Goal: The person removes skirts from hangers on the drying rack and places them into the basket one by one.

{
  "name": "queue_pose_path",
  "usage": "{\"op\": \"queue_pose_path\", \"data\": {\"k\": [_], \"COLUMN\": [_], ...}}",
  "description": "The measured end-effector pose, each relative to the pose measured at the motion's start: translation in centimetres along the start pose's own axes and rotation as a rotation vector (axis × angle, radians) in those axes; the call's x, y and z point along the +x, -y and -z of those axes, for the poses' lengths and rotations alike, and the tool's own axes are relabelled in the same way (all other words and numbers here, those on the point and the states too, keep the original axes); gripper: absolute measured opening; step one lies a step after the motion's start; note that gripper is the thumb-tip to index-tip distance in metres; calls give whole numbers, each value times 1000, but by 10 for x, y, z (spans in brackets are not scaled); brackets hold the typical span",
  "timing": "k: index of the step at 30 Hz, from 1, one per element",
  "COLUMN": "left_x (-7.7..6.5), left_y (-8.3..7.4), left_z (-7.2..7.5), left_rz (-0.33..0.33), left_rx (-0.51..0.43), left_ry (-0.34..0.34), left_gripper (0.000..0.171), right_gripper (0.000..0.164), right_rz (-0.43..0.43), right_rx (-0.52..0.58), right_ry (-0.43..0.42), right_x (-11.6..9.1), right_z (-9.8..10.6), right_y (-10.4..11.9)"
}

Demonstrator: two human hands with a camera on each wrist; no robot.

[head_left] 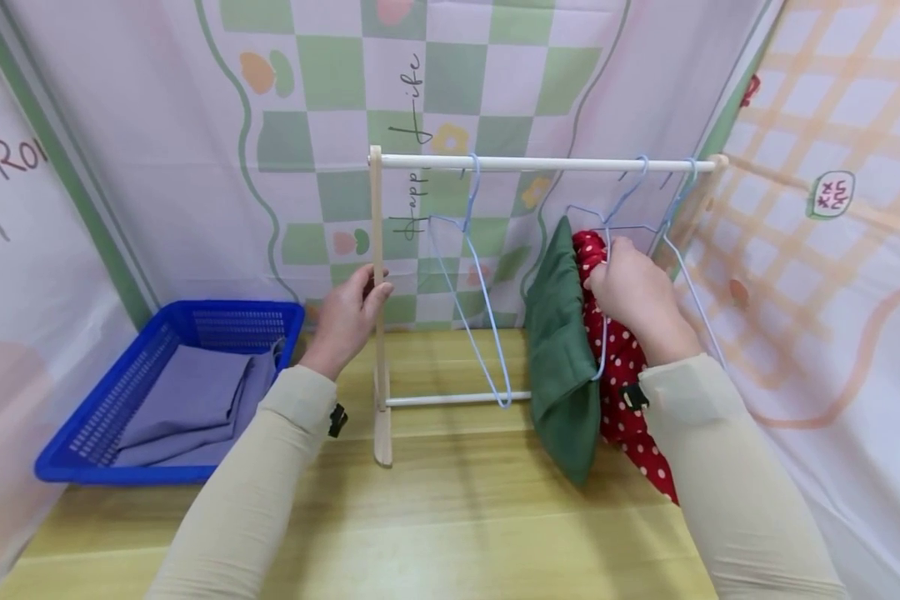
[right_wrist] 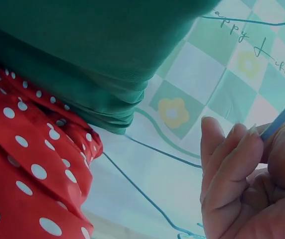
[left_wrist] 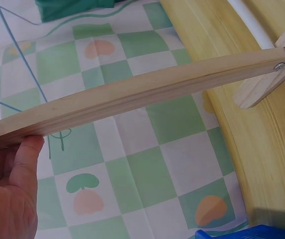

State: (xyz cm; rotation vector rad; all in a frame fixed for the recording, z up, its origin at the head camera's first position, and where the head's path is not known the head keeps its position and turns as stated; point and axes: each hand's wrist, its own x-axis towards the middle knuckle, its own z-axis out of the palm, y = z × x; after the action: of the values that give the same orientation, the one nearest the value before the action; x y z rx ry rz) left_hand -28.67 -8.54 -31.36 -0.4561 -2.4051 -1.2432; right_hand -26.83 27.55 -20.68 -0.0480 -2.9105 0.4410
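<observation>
My left hand [head_left: 347,321] is at the left wooden post [head_left: 379,350] of a small clothes rack, thumb and fingers around its edge. In the left wrist view, a fingertip presses the underside of the post [left_wrist: 132,92]. My right hand [head_left: 633,292] pinches the wire of a light blue hanger [right_wrist: 284,117] between thumb and fingers. A folded dark green cloth [head_left: 562,358] hangs just left of that hand. Red cloth with white dots [head_left: 626,375] hangs behind the green one, partly hidden by my right hand and sleeve.
A bare blue hanger [head_left: 487,308] hangs on the white rail [head_left: 547,162], left of the cloths. Another hanger [head_left: 693,275] is near the rail's right end. A blue basket [head_left: 172,475] with folded grey cloth [head_left: 187,392] stands left on the wooden table [head_left: 450,533]. Printed curtains surround it.
</observation>
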Motion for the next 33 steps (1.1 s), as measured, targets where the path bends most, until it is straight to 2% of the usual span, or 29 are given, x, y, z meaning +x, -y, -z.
{"op": "queue_pose_path", "data": {"k": [8, 13, 21, 28, 33], "left_x": [-1, 0, 0, -1, 0], "left_y": [-1, -1, 0, 1, 1], "left_z": [0, 0, 0, 0, 0], "left_rz": [0, -1, 1, 1, 7], "left_rx": [16, 7, 9, 4, 3], "left_ry": [-3, -1, 0, -1, 2], "left_gripper": [43, 43, 43, 44, 46], "right_gripper": [48, 48, 47, 58, 59], "right_rz": [-5, 24, 63, 86, 98], "right_rx": [88, 130, 134, 140, 136], "right_ry": [8, 29, 34, 37, 39], "right_x": [2, 1, -1, -3, -3], "right_z": [1, 1, -1, -4, -6], "right_y": [4, 8, 19, 26, 30]}}
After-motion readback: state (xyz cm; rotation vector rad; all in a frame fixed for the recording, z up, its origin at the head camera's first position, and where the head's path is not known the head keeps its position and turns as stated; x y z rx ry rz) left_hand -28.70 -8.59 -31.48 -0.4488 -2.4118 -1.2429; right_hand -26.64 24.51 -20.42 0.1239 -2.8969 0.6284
